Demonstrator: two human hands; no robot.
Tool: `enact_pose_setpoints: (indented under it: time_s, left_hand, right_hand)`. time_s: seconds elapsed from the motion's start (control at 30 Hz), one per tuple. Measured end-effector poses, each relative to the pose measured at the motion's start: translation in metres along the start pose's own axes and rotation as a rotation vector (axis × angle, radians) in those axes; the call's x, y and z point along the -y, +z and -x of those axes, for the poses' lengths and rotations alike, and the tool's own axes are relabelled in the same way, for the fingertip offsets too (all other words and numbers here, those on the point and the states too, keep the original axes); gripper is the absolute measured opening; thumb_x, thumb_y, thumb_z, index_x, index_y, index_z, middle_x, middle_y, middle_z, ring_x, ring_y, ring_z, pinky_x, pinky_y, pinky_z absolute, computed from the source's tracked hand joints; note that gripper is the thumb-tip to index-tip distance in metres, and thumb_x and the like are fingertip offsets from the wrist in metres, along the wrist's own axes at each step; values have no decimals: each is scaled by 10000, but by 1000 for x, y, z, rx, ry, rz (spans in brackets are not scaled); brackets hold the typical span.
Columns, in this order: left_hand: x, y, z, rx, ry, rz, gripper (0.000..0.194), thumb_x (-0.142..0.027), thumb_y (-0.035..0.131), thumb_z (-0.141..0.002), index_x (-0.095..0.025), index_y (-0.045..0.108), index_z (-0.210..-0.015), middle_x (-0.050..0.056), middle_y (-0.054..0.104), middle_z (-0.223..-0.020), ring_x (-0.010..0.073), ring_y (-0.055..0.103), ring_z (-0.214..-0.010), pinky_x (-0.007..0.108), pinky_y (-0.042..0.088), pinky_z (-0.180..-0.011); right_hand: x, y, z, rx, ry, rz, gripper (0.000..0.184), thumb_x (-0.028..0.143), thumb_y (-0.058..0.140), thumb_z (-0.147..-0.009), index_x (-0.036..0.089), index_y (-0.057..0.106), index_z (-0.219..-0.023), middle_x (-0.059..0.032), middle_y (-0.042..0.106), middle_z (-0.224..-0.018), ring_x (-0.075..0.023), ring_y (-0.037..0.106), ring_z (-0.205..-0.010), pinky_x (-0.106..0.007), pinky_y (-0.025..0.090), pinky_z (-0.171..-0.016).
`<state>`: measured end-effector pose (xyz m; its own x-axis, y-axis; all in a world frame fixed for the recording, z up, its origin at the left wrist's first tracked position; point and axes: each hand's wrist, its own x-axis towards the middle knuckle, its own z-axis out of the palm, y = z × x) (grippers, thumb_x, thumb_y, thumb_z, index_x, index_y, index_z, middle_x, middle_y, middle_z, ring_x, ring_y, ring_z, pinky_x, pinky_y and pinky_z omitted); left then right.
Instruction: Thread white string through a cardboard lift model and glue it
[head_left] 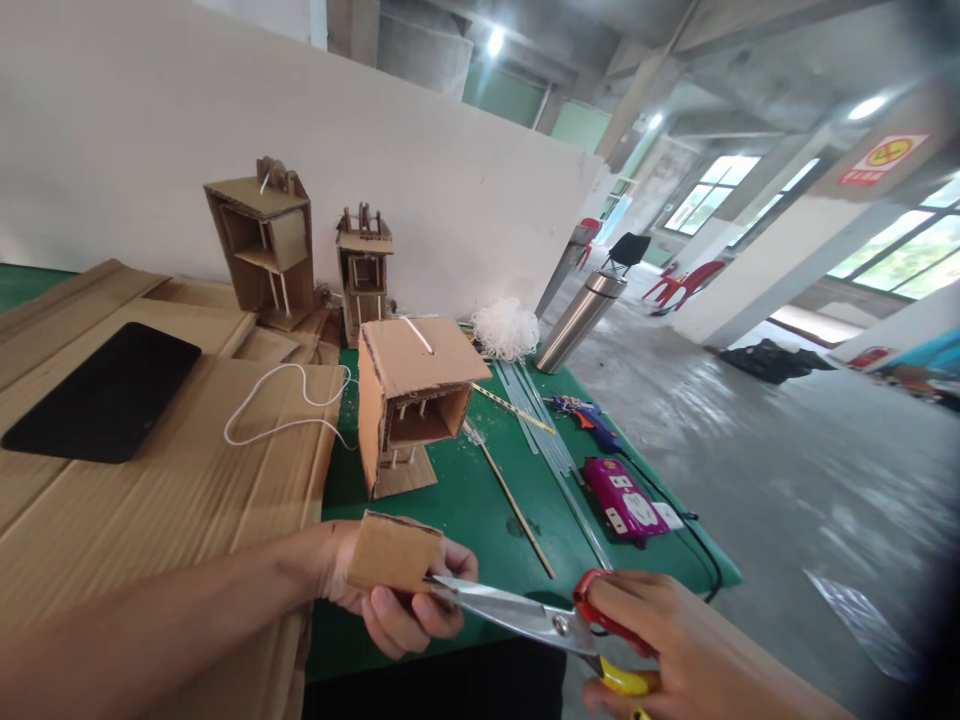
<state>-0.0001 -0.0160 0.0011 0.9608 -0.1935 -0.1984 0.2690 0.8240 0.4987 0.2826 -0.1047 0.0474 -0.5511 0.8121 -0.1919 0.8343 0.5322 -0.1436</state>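
My left hand [420,615] is closed around a small folded piece of cardboard [396,555], low in the middle of the view. From the right, my right hand [660,620] grips scissors [525,610] with one red and one yellow handle. Their blade tips meet the lower right corner of the cardboard piece; how far they reach into it I cannot tell. Just beyond stands a cardboard box model [416,360] with a white string through its top and thin sticks inside.
Cardboard sheets [180,500] and a black tablet [101,390] lie at left. Two more cardboard models [266,245] stand by the white wall. On the green table [480,500] are a wooden stick [517,500], clear glue sticks [555,450], a glue gun [589,420], a purple power strip [626,498] and a steel bottle [581,320].
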Motion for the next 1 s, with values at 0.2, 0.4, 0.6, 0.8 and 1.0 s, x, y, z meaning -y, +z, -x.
enact_pose_setpoints:
  time_s: [0.2, 0.4, 0.6, 0.8, 1.0]
  left_hand:
    - [-2, 9, 4, -30, 21, -28, 115, -173, 513, -832, -238, 418, -830, -47, 412, -564, 75, 189, -300, 160, 145, -306]
    - [-3, 11, 4, -48, 40, -52, 120, -179, 535, -805, -233, 429, -798, -45, 410, -565, 69, 198, -303, 150, 192, -292]
    - [5, 1, 2, -38, 81, -91, 114, -163, 547, -749, -213, 493, -836, -39, 439, -581, 62, 255, -309, 136, 259, -295]
    - [9, -3, -2, -84, 148, -143, 252, -274, 688, -752, -222, 451, -821, -68, 461, -566, 47, 284, -306, 120, 273, -273]
    - [13, -3, -5, -175, 222, -178, 351, -193, 743, -647, -223, 461, -855, -87, 502, -535, 51, 319, -287, 121, 280, -268]
  right_hand:
    - [0, 6, -1, -108, -59, 1, 381, 568, 746, -780, 207, 623, -785, -23, 689, -749, -206, 687, -661, -308, 545, -631]
    - [-8, 9, -1, -110, -10, -18, 409, 606, 739, -766, 211, 631, -782, -20, 682, -743, -189, 653, -650, -281, 504, -616]
    - [-32, 19, -8, -176, 203, -49, 411, 621, 639, -836, 218, 589, -772, -9, 656, -667, -179, 601, -572, -260, 397, -534]
    - [-31, 12, -48, -173, 575, 2, 406, 578, 551, -894, 232, 522, -683, -45, 674, -635, -244, 651, -604, -281, 330, -526]
    - [-33, 14, -88, -160, 627, 7, 329, 485, 530, -918, 202, 604, -767, -109, 731, -749, -287, 711, -716, -288, 318, -539]
